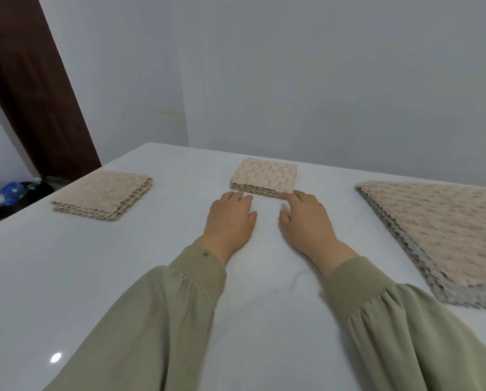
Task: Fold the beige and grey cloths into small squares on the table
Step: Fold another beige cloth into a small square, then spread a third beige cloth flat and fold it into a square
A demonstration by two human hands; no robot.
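Observation:
A small folded beige cloth square (pixel 265 176) lies on the white table (pixel 66 277) straight ahead of me. My left hand (pixel 230 218) rests flat on the table, its fingertips at the square's near left edge. My right hand (pixel 306 218) also lies flat, fingertips touching the square's near right corner. Neither hand grips anything. At the left lies a pile of folded beige squares (pixel 103 194). On the right is a stack of larger unfolded cloths (pixel 445 235), beige on top with grey edges below.
A grey wall stands right behind the table's far edge. A dark brown door (pixel 35 88) is at the left, with dark bags and blue items (pixel 10 193) on the floor beside the table's left edge.

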